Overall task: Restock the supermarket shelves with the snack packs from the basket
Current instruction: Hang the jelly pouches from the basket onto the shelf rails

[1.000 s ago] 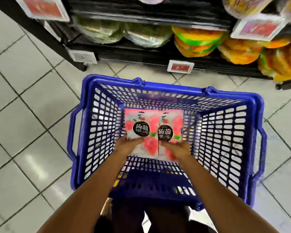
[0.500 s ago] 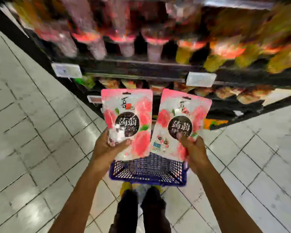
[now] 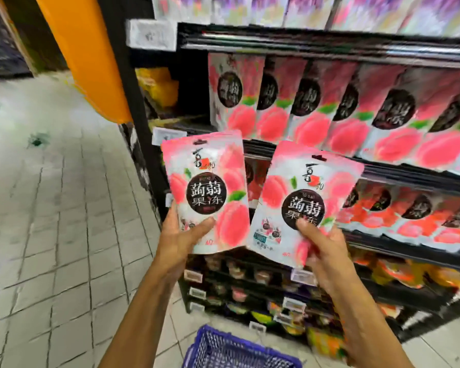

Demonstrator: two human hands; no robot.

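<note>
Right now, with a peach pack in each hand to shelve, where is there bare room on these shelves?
The dark gap between the black upright and the leftmost pack of the peach row looks free. Rightward that row is packed, packs overlapping; the red row below looks full too.

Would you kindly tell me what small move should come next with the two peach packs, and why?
Probably raise both up and rightward toward the shelf row of matching packs. The left hand grips the left pack and the right hand grips the right pack, both well above the basket yet below that row.
</note>
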